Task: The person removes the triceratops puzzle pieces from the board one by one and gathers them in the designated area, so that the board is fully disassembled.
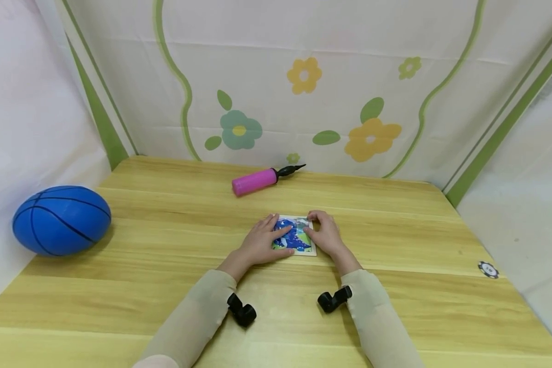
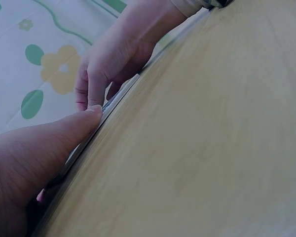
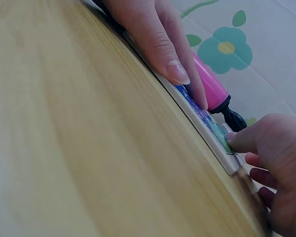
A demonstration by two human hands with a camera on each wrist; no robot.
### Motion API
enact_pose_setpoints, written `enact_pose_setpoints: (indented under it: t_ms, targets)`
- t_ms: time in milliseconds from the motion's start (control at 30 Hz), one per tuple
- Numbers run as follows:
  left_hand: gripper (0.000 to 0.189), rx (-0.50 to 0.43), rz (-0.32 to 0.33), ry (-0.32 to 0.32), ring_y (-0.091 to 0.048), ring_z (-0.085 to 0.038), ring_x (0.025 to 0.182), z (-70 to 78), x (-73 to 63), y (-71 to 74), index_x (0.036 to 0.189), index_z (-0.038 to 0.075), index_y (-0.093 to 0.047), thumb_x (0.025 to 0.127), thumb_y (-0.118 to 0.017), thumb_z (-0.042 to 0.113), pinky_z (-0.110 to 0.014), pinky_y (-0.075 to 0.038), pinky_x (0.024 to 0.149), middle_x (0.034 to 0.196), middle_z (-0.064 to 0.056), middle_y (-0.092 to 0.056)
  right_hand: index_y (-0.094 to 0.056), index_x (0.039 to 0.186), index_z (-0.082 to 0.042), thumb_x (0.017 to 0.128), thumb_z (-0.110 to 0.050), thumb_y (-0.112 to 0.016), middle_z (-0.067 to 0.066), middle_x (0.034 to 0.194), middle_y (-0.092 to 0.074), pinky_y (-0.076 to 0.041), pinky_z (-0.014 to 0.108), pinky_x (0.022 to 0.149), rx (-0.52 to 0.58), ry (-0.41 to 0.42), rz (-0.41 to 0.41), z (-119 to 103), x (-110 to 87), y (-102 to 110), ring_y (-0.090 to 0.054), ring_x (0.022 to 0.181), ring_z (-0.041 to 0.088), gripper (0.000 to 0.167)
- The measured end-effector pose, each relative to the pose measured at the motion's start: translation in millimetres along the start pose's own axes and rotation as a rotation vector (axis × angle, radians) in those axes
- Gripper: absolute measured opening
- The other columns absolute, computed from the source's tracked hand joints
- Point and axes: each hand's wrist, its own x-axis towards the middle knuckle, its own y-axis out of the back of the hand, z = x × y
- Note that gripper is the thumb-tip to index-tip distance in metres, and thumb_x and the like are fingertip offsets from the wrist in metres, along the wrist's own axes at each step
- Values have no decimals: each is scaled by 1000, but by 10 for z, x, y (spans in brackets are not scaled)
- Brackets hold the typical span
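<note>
A small, flat jigsaw puzzle (image 1: 296, 240) with a blue dinosaur picture in a pale wooden frame lies on the table between both hands. My left hand (image 1: 263, 243) lies across its left side, fingers spread and fairly straight, the thumb along the near edge. At the upper right corner my right hand (image 1: 324, 233) has its thumb on the picture and its fingers curled by the frame's edge. The right wrist view shows that thumb (image 3: 244, 140) pressing on a green part of the puzzle (image 3: 207, 118). The underside of the right fingers is partly hidden.
Behind the puzzle lies a pink hand pump (image 1: 255, 182) with a black nozzle. A blue ball (image 1: 62, 221) with black lines rests at the table's left side. Near the right edge is a round black-and-white chip (image 1: 488, 269). Flowered cloth (image 1: 267, 66) hangs behind the wooden table (image 1: 165, 306).
</note>
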Motion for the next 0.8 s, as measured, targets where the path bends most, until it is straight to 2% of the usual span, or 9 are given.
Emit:
enact_pose_setpoints:
  t_ms: [100,200,333,500,800]
  targets:
    - [69,-9,-4,0,-4,-26,128,14,-3,4,134,25,-32,77,-43,63,-39,-6,102,141,-14,-11,-53,103,0,78,-9,-61,13,105,-51,-32,40,90,55,-1,18,16,2,-5,-43,100,26,28]
    - [69,-10,-6,0,-4,-26,128,19,-1,1,134,25,-32,77,-42,63,-39,-5,102,142,-14,-11,-52,100,1,78,-6,-61,12,92,-52,-40,35,77,120,-15,34,27,5,-8,-47,85,24,26]
    - [70,-12,-8,0,-4,-26,128,18,5,-2,134,26,-32,77,-42,64,-39,-4,102,142,-13,-11,-51,104,0,78,-4,-61,9,82,-50,-39,28,63,160,-15,32,35,9,-5,-44,71,19,27]
    - [69,-15,-7,-3,-4,-26,128,18,1,2,134,25,-33,77,-43,63,-40,-5,102,141,-13,-11,-55,107,-2,79,-4,-59,7,81,-49,-37,26,59,137,21,-3,34,0,12,-43,68,18,28]
    - [69,-12,-13,4,-5,-26,128,23,1,10,134,25,-32,77,-43,62,-40,-6,102,141,-14,-12,-57,108,0,78,-1,-59,6,80,-51,-37,24,56,122,1,-45,46,30,39,-43,66,17,29]
